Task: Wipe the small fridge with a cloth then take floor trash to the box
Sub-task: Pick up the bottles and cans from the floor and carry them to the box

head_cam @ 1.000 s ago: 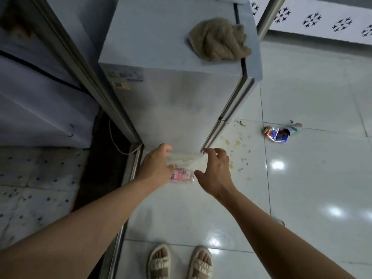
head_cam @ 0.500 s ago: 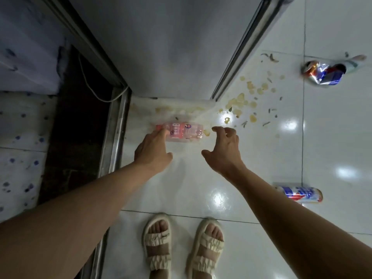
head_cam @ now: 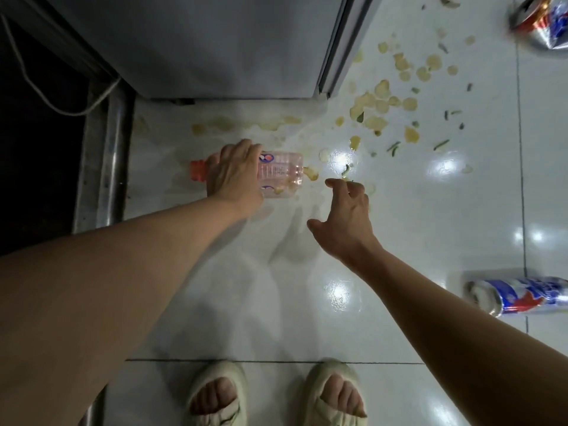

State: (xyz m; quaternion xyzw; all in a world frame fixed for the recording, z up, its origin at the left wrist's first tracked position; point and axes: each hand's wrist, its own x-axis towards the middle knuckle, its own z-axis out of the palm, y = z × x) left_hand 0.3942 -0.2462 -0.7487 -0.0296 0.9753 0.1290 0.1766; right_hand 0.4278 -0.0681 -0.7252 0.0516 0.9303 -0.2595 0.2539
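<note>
A: Where's our left hand (head_cam: 235, 173) rn?

B: On the bottle (head_cam: 276, 173), which lies flat on the floor (head_cam: 246, 287) at 12 o'clock from our feet. Palm over its neck end, fingers curled over the top, so we're gripping it. Orange cap (head_cam: 197, 170) pokes out at 9 o'clock of the hand; the clear base points to 3 o'clock.

A: And the right hand (head_cam: 345, 216)?

B: Just beside the bottle's base, not touching, w/ fingers spread and loosely bent, holding nothing. Fingertips are at the nearest scraps.

A: Edges?

B: Fridge (head_cam: 199, 44) bottom edge is at 12 o'clock, near the bottle but apart. Its door edge runs up toward 1 o'clock. A metal rail (head_cam: 104, 155) at 10 o'clock borders a dark gap w/ a white cord (head_cam: 46, 99).

A: Room to move?

B: Bare tile between our sandals (head_cam: 276, 395) and the bottle. Food scraps (head_cam: 384, 103) scatter from 12 to 2 o'clock. One can (head_cam: 516, 295) lies at 3 o'clock, well apart from the right hand; a crushed can (head_cam: 541, 23) sits far out at 2 o'clock.
</note>
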